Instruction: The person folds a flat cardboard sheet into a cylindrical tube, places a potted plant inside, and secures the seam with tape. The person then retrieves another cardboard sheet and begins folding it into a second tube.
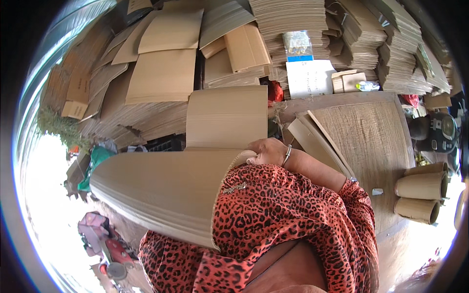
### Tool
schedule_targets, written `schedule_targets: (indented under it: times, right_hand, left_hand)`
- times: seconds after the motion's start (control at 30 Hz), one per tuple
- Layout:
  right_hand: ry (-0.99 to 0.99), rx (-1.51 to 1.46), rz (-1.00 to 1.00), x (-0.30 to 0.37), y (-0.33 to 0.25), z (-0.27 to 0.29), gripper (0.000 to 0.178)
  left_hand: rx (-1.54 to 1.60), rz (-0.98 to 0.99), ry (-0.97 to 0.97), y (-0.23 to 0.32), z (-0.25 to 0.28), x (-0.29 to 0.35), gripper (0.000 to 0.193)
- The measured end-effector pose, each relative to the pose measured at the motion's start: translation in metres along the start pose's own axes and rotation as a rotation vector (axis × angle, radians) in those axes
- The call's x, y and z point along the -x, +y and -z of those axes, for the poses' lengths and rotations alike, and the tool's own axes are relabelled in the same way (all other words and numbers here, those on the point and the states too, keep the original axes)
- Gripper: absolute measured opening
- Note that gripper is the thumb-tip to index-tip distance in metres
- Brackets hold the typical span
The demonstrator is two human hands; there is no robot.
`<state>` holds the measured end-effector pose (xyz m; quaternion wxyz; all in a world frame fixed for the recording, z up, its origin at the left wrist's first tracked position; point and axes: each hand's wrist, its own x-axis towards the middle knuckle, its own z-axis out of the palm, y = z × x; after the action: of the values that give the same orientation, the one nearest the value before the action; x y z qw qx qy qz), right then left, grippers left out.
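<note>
A large brown cardboard sheet [161,185] is held up in front of my body, its curved lower panel spreading to the left. A squarish flap [227,117] stands beyond a crease along the panel's far side. My right hand [267,152] is closed on the sheet's right edge, near that crease, with the thumb on the near face. A bracelet circles the wrist. My left hand is hidden by the cardboard; only its patterned sleeve shows at the lower left.
Stacks of flat cardboard [293,19] line the far side. On the right, a wooden table [371,132] bears folded cardboard strips [320,144]. Cardboard rolls [421,183] and a dark appliance [435,132] stand beyond it. A red vehicle [115,251] is at the lower left.
</note>
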<state>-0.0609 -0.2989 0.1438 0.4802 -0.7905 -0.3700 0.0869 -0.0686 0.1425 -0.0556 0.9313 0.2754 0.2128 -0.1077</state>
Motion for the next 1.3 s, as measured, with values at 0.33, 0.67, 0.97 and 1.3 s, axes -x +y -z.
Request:
schedule_targets:
  times: [0.33,0.67,0.97,1.3]
  right_hand:
    - [-0.029,-0.002,0.066,-0.014,-0.018,-0.012,0.041]
    - [0.406,-0.336,-0.292,0.017,0.041,0.049,0.044]
    - [1.080,-0.746,-0.759,0.118,0.038,0.078,0.020]
    - [1.790,-0.915,-0.071,0.292,0.053,0.066,0.043]
  left_hand:
    - [-0.012,-0.005,0.033,0.026,0.003,0.028,0.040]
    - [-0.195,0.154,-0.080,-0.015,-0.099,0.007,0.031]
    - [-0.537,0.079,-0.204,-0.029,-0.250,0.007,0.034]
    - [-0.733,0.042,-0.723,-0.144,-0.430,0.008,0.037]
